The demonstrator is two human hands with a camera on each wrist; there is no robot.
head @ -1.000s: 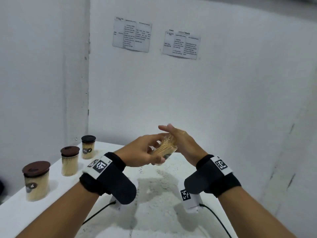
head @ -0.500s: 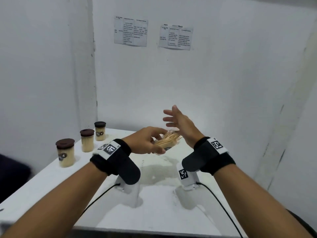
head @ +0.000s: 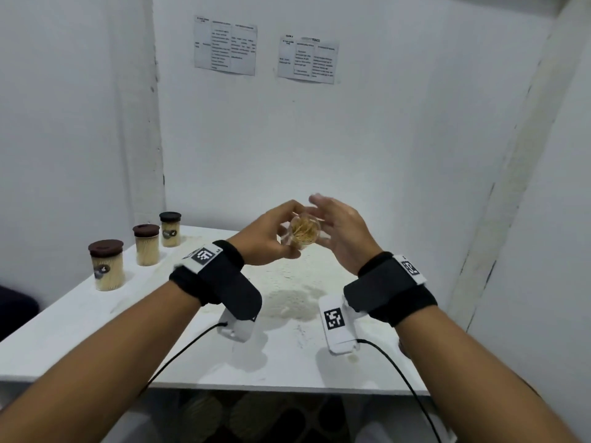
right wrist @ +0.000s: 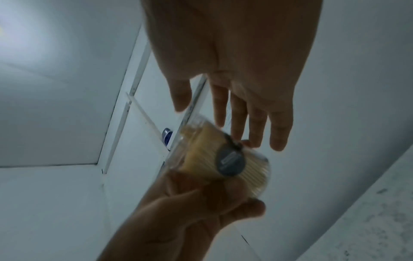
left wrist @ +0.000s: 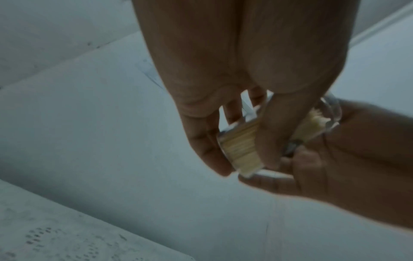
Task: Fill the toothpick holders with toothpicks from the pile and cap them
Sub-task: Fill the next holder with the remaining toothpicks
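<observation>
The left hand is gripping a clear toothpick holder packed with toothpicks, its fingers curling round the uncapped tube and tilting its open mouth toward the head camera, up in the air above the far part of the white table. The right hand is hovering just beside the holder with fingers straight and spread, grasping nothing. Three filled holders with brown caps are standing in a row along the table's left edge, well apart from the held holder
</observation>
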